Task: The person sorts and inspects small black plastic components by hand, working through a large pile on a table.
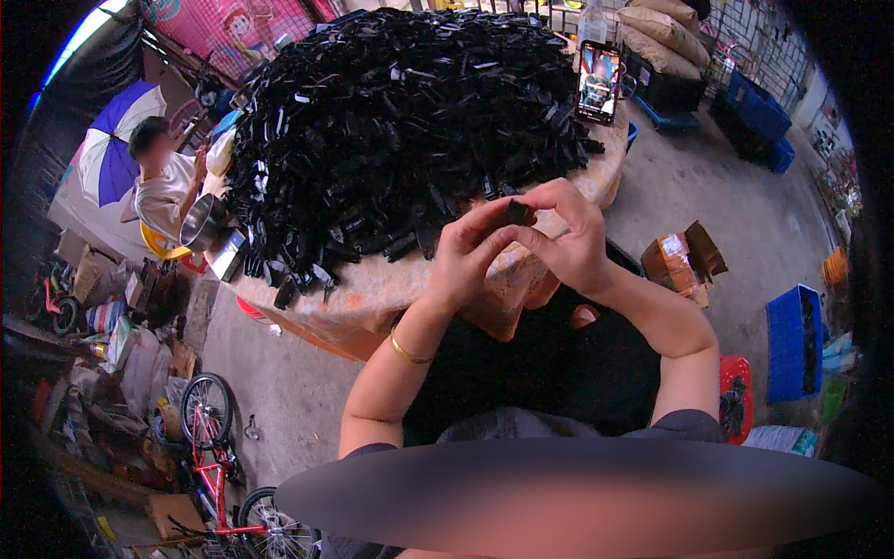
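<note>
Over the near edge of the table, my left hand (466, 252) and my right hand (575, 244) meet with fingertips closed around a small black plastic-looking piece (519, 213). Its exact kind is hard to make out, since fingers cover much of it. A gold bangle circles my left wrist. Just beyond my hands rises a large heap of similar black pieces (400, 121), many of them long and narrow. The heap lies on a table with a pale, stained cover (372, 300), which droops below my hands.
A phone (598, 82) stands upright at the heap's right edge. At the left, another person (166, 186) sits by a metal bowl (202, 224). An open cardboard box (680, 265), a blue crate (793, 340) and a red basket (735, 399) stand to my right; a red bicycle (216, 484) is lower left.
</note>
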Available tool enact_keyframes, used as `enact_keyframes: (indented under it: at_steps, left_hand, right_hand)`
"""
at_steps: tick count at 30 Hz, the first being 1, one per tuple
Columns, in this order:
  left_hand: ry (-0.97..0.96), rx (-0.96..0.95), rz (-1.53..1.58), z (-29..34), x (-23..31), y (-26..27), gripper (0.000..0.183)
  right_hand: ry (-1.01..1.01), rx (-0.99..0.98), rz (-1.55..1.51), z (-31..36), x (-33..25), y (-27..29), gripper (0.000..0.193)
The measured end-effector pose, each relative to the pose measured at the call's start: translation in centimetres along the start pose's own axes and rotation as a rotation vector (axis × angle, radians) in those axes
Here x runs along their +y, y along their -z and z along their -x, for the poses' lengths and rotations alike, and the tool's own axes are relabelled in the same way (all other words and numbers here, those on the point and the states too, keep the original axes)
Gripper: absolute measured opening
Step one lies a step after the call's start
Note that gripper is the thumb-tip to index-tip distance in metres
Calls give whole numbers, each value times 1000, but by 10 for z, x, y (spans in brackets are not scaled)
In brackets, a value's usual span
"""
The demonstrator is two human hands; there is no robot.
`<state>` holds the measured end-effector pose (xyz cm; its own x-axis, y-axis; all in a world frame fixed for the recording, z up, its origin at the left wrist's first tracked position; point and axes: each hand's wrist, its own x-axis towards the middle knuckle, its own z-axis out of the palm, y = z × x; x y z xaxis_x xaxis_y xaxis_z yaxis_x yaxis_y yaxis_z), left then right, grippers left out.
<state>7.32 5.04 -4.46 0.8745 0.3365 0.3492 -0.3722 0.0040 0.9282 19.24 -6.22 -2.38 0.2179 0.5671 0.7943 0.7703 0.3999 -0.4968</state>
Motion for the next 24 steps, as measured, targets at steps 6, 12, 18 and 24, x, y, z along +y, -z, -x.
enact_keyframes:
  at_steps: [6, 12, 18, 24]
  left_hand:
    - [-171, 164, -243, 7, 9, -8, 33]
    - [-831, -207, -290, 36, 51, -33, 21]
    - [-899, -487, 78, 42, 62, -53, 16]
    - [-851, -397, 169, 42, 55, -58, 14]
  right_hand:
    - [202, -5, 30, -5, -6, 2, 29]
    - [694, 12, -128, 12, -51, 28, 25]
    - [517, 85, -264, 32, -104, 35, 15]
    - [455, 42, -291, 25, -103, 37, 15]
